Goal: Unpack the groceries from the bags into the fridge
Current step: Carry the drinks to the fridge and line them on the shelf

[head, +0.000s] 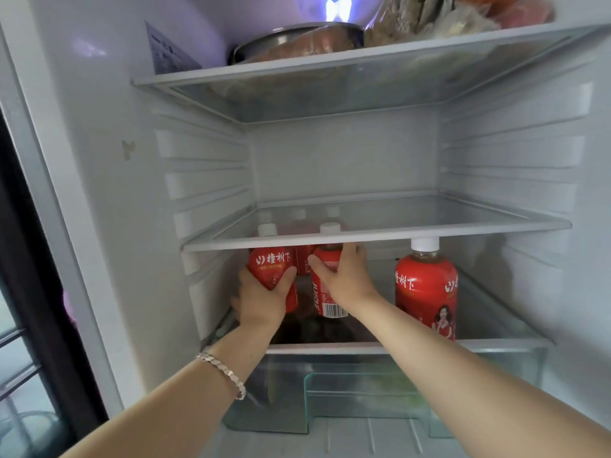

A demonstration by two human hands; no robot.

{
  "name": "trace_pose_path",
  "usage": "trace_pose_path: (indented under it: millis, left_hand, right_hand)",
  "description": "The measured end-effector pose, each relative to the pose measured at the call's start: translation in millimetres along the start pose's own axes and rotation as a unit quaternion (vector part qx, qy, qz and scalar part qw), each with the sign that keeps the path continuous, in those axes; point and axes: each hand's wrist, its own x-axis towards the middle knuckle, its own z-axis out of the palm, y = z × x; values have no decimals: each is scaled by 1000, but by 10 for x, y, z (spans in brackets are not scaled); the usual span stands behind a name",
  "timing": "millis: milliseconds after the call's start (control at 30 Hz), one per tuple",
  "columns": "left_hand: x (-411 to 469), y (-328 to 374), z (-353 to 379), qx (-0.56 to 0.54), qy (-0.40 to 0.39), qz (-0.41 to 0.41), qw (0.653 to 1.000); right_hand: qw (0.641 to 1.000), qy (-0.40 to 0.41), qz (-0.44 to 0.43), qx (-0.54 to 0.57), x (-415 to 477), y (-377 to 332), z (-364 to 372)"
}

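Head cam: left bottle [271, 269] and middle bottle [327, 282] sit on the lower shelf [413, 346]; left hand [261, 302] and right hand [347, 276] fingers each wrapped around one, probably packing them tight leftward so more fit. Third bottle [426, 289] stands apart on the right.

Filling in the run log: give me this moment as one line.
left hand: grips red juice bottle | right hand: on second bottle | third bottle: standing free, right | middle shelf: bare
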Motion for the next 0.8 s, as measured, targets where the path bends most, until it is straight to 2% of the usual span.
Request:
trace_pose_path:
  millis: [133, 267, 400, 467, 500, 600, 700, 800]
  left_hand:
    - [69, -10, -19, -14, -16, 48, 999]
    - [67, -93, -34, -31, -13, 66, 997]
    - [160, -34, -4, -60, -25, 33, 997]
    - [257, -3, -1, 12, -30, 20, 999]
    - [276, 1, -7, 86, -30, 27, 996]
    - [168, -40, 31, 301, -18, 58, 952]
    - [70, -93, 47, 334, 7, 85, 939]
    - [90, -135, 29, 352, -4, 205, 913]
  right_hand:
    - [1000, -14, 17, -11, 171, -32, 121]
    - [990, -54, 43, -125, 324, -61, 242]
    - [975, -1, 62, -213, 323, -45, 286]
    - [975, 17, 57, -215, 305, -7, 297]
    - [979, 16, 59, -195, 311, 11, 315]
    - [989, -12, 75, -128, 352, 20, 376]
    - [993, -27, 66, -92, 411, 58, 472]
    - [992, -52, 57, -97, 439, 76, 500]
